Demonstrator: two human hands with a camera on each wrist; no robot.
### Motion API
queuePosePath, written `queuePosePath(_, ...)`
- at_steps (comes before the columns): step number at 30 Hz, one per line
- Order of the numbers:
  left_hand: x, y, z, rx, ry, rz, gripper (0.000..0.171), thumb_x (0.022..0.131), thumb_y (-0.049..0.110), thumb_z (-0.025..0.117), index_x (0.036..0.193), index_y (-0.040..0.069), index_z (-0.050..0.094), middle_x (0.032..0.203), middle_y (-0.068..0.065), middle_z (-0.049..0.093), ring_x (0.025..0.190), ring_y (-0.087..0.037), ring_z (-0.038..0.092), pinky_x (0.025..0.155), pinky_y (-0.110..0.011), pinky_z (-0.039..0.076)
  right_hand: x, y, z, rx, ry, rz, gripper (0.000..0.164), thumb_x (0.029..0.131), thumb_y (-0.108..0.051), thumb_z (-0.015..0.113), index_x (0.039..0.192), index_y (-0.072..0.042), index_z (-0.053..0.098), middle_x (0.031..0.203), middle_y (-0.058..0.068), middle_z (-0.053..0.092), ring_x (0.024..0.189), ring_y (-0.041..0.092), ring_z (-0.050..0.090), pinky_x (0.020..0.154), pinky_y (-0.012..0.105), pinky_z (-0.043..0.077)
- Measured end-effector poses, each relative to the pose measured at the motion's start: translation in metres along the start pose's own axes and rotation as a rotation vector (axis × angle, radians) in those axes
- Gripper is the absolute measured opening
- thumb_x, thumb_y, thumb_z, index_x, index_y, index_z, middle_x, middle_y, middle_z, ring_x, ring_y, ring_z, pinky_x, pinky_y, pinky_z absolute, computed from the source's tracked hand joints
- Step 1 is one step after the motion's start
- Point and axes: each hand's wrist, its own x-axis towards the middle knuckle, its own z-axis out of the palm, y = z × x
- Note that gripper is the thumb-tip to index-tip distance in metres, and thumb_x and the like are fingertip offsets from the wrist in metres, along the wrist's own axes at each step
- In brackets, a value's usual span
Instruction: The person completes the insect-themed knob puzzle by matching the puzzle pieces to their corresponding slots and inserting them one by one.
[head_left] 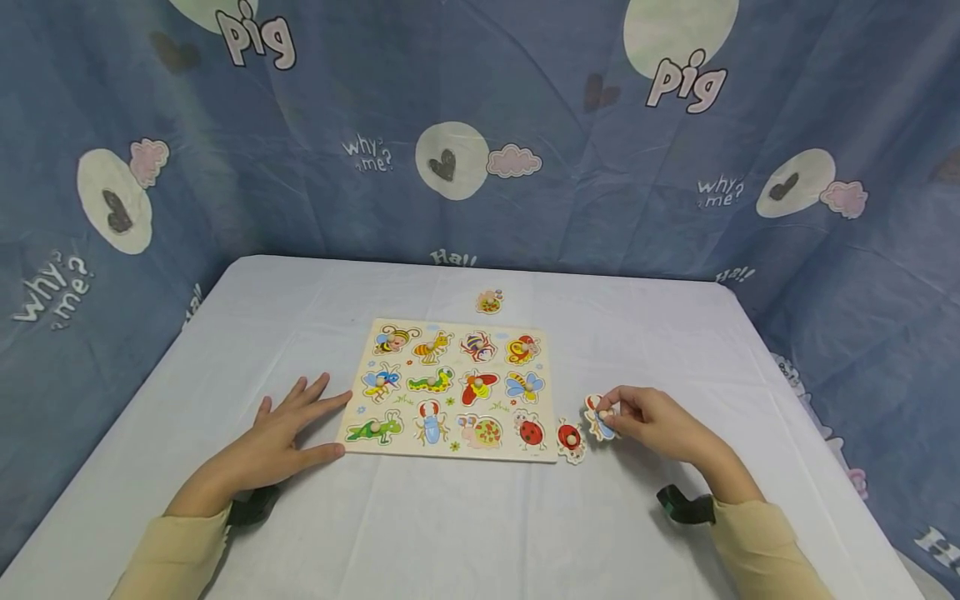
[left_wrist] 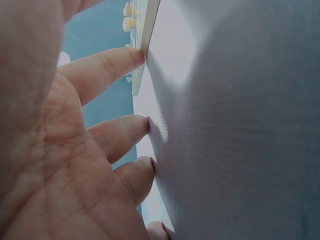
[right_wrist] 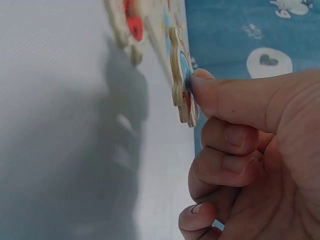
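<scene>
A wooden peg puzzle board (head_left: pixel 442 408) with insect pictures lies flat on the table. Fingers spread, my left hand (head_left: pixel 281 437) has its index fingertip and thumb at the board's left edge. Between thumb and fingers my right hand (head_left: pixel 660 423) pinches the knob of a blue stag beetle puzzle piece (head_left: pixel 595 414), just right of the board. Seen edge-on in the right wrist view, that beetle piece (right_wrist: pixel 179 75) is tilted up above the white cloth. Close to the board's lower right corner lies a red ladybug piece (head_left: pixel 572 442).
Behind the board a snail piece (head_left: pixel 490 302) lies on the white-covered table (head_left: pixel 660 333). Several knobbed pieces, such as the green caterpillar (head_left: pixel 431 381), sit in the board. A blue printed curtain (head_left: pixel 480 217) hangs behind the table.
</scene>
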Motion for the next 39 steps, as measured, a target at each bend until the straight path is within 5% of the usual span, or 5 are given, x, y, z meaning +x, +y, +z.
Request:
queuePosePath(10,0.0,0.001,0.0,-0.008,0.001,0.003,0.078,0.092,0.048,0.083,0.159,0.021,0.054,0.176,-0.028,0.023,0.162,-0.061,0.01,0.116,-0.09,-0.001,0.025,-0.023,0.008,0.012,-0.046,0.001,0.012,0.103,-0.014,0.07,0.113,-0.009,0.072,0.073,-0.002,0.05,0.062,0.01,0.044,0.056,0.024,0.037)
queuePosePath(39,0.001,-0.002,0.0,-0.008,0.002,0.01,0.078,0.092,0.048,0.083,0.159,0.022,0.054,0.176,-0.028,0.023,0.162,-0.061,0.01,0.116,-0.091,-0.001,0.078,-0.073,0.044,0.025,-0.153,-0.19,0.013,0.106,-0.019,0.069,0.116,-0.011,0.074,0.073,-0.006,0.049,0.06,0.006,0.04,0.06,0.022,0.037)
